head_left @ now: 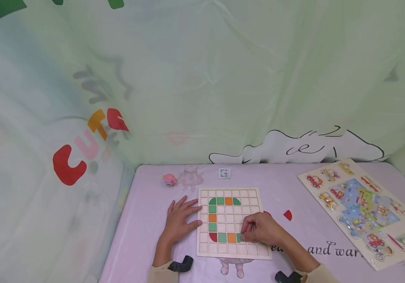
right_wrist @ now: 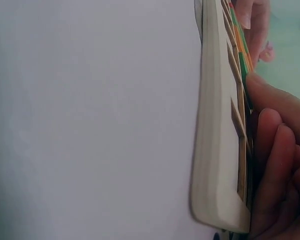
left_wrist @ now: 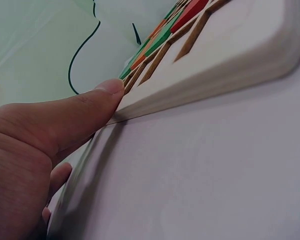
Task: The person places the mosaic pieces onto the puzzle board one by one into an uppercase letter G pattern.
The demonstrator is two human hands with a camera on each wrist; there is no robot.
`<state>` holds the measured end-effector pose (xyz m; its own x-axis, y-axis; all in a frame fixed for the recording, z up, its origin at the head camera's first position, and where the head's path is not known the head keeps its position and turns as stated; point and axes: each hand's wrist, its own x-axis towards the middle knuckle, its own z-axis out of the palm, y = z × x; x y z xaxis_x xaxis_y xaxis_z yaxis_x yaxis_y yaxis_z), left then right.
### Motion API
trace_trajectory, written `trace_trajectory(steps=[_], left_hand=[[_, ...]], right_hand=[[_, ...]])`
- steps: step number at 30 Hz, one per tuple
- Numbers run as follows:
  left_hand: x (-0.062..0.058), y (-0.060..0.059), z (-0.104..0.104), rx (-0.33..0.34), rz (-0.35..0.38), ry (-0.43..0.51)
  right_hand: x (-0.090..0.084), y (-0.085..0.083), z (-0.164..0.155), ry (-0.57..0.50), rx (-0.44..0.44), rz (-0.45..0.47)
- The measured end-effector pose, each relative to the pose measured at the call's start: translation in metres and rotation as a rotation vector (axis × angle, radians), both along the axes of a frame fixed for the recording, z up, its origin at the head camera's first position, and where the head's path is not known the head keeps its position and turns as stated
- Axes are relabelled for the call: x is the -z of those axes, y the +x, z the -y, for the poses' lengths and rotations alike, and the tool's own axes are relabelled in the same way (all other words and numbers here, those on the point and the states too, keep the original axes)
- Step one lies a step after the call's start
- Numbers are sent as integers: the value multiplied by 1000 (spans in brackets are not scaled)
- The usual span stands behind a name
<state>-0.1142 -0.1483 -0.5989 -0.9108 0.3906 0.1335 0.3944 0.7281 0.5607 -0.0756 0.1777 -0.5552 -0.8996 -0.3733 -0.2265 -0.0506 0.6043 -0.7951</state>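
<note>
A pale wooden grid board [head_left: 252, 208] lies on the table, with green, orange and red tiles set in a C-like line. My left hand [head_left: 180, 221] lies at the board's left side with fingers spread; its thumb [left_wrist: 102, 97] touches the board's edge. Over the lower right of the board, my right hand [head_left: 263, 228] has its fingers curled and pinches a green tile [head_left: 239, 237] at the end of the bottom row. The right thumb [right_wrist: 260, 87] meets that tile's edge; the fingertips partly hide it. A red corner tile [head_left: 213, 237] sits at the lower left of the line.
A red quarter-round piece [head_left: 288, 215] lies right of the board, and another red piece [head_left: 267, 213] shows partly behind my right hand. A picture puzzle board [head_left: 365, 212] lies at the right. A pink toy [head_left: 169, 179] and a small pattern card [head_left: 224, 173] lie towards the back.
</note>
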Motion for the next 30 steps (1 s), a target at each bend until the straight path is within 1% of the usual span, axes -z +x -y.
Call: trace_trajectory(steps=[6,8,10,13,15,16,18,21,24,27,30], left_hand=[[-1,0,0,0,-3,2],[-1,0,1,0,-3,1],[-1,0,1,0,-4,0],[-2,0,0,0,-3,2],[-2,0,0,1,-5,6],[-2,0,-1,2,-6,7],[-2,0,-1,2,-6,9],[-1,0,-1,3,-5,8],[-1,0,-1,3,-5,7],[0,0,0,2,-9,7],[0,0,0,2,-9,7]], right_hand=[[-2,-1,0,-9,-2,17],[-4,-1,-1,-37,4,48],[-5,-2,-3,-92,16,91],[-7,-3,-11,-174,63,150],[-10,-4,-18,-199,112,160],[-12,-5,-21,-195,140,152],[-16,-6,-30,-164,193,127],[-22,-9,-43,-91,245,61],[-22,-9,-57,22,252,-18],[-19,-8,-68,120,248,-75],[-14,-5,-75,167,245,-84]])
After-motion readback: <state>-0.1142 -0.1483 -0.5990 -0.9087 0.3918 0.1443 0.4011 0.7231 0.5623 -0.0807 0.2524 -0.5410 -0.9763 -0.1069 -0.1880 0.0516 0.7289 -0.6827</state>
